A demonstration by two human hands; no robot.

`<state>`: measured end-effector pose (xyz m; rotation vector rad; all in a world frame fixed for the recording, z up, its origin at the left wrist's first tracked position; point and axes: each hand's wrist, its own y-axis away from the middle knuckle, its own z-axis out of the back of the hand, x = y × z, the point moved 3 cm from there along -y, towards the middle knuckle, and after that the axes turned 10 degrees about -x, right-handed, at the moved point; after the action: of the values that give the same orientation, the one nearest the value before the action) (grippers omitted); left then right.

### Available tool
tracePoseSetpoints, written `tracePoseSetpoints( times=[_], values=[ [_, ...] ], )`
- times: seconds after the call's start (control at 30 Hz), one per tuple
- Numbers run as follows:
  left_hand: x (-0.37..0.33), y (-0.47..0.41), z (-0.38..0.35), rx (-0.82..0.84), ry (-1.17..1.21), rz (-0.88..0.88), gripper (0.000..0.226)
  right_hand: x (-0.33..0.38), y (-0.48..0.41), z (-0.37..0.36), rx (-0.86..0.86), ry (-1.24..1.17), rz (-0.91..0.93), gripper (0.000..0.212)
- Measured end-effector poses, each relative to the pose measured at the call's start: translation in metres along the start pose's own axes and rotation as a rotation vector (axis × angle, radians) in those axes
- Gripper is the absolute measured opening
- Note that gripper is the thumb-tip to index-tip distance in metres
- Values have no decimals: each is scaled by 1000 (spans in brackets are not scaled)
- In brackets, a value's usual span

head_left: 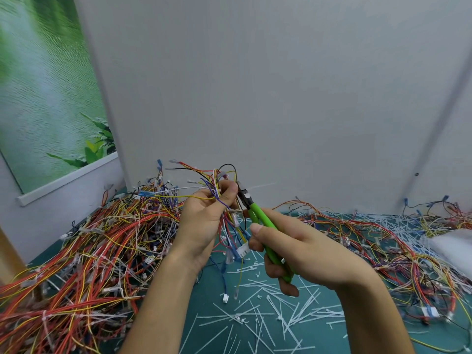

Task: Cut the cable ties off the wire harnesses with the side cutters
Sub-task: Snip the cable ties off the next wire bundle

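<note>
My left hand [204,215] grips a wire harness [224,190] of red, yellow, blue and white wires, held up above the table. My right hand [293,254] grips green-handled side cutters [265,226]. Their dark jaws [242,192] sit right beside my left fingertips at the bundle. A thin white cable tie tail [260,186] sticks out to the right from the jaws. White connectors [242,250] hang from the harness below my hands.
A big heap of tied harnesses [89,251] covers the left of the green mat [219,325]. More loose harnesses [383,246] lie at the right. Several cut white ties [281,312] are scattered in front. Grey wall panels stand close behind.
</note>
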<state>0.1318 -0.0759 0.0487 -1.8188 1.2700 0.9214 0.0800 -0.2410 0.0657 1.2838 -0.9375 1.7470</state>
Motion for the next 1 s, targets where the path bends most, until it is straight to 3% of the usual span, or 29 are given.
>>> tracePoseSetpoints(
  times=[0.2, 0.47, 1.0],
  values=[
    [-4, 2, 2, 85, -16, 16, 40, 2, 3, 0, 31, -30, -11, 27],
    [-7, 3, 0, 120, 113, -18, 22, 5, 5, -1, 55, -63, 7, 11],
    [-4, 0, 0, -18, -40, -141, 4, 2, 3, 2, 15, 0, -13, 11]
  ],
)
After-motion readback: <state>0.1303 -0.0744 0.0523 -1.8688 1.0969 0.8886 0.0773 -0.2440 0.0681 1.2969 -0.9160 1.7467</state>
